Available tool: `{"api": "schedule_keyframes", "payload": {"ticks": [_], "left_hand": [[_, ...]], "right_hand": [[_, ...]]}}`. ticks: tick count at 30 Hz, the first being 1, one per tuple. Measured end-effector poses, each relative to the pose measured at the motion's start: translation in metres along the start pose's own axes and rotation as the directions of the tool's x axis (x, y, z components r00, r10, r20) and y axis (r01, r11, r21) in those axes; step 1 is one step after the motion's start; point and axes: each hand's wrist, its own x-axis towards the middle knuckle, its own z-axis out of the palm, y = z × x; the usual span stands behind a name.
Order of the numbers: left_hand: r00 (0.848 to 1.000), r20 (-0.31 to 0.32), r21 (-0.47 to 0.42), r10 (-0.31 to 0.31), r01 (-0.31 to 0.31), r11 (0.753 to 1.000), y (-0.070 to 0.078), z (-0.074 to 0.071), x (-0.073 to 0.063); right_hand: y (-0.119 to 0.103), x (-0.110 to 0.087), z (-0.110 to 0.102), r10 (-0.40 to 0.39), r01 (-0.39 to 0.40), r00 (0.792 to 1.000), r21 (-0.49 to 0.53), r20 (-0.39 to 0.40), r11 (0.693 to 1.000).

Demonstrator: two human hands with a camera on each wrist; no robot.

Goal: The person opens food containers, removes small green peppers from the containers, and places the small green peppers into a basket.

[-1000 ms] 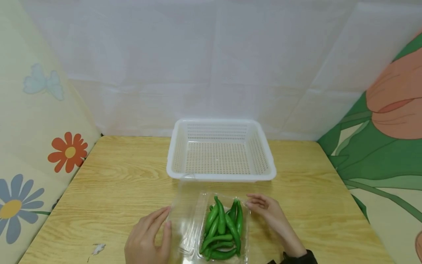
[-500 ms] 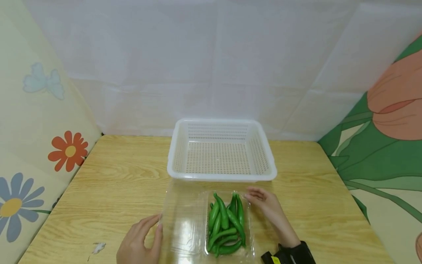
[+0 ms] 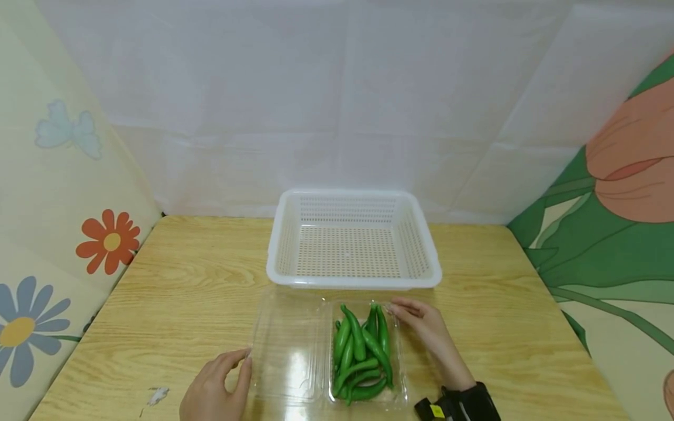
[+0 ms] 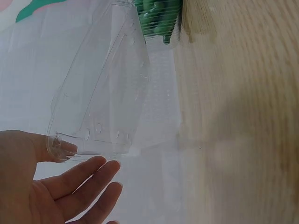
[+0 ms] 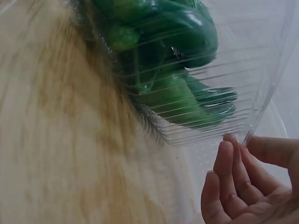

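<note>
A clear plastic clamshell box (image 3: 367, 406) lies unfolded in the head view, its tray part filled with several long green peppers (image 3: 360, 345). The lid (image 3: 289, 345) is spread to the left of the tray. My left hand (image 3: 213, 389) is at the lid's left edge, thumb and fingertips on the rim; the left wrist view shows the lid corner (image 4: 107, 135) between the thumb (image 4: 65, 148) and the fingers. My right hand (image 3: 426, 327) pinches the tray's far right corner. Ribbed tray wall (image 5: 201, 112) and peppers appear close up in the right wrist view.
Just behind the clamshell box stands a white perforated plastic basket (image 3: 354, 283) with no contents visible. Everything sits on a wood-grain table (image 3: 200, 263). A white sheet (image 3: 337, 105) hangs behind, with flower-patterned panels on both sides.
The lid has swung down to the left and now lies flatter. My left hand moved left and down with it. The tray shifted slightly right, and my right hand came onto its far corner.
</note>
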Motion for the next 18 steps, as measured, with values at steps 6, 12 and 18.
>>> {"api": "schedule_keyframes", "payload": {"ticks": [6,12,18], "left_hand": [[0.982,0.168,0.032,-0.083,0.078,0.996,-0.002,-0.002,0.006],[0.943,0.314,0.052,-0.114,0.103,0.993,-0.006,-0.002,0.015],[0.927,0.368,0.056,-0.067,0.049,0.997,-0.011,0.003,0.023]], "right_hand": [[0.0,0.004,0.0,-0.025,0.025,1.0,-0.057,0.002,0.998],[0.0,0.01,0.002,-0.033,0.031,0.999,-0.069,-0.028,0.997],[0.001,0.014,0.002,-0.035,0.032,0.998,-0.059,-0.045,0.998]]}}
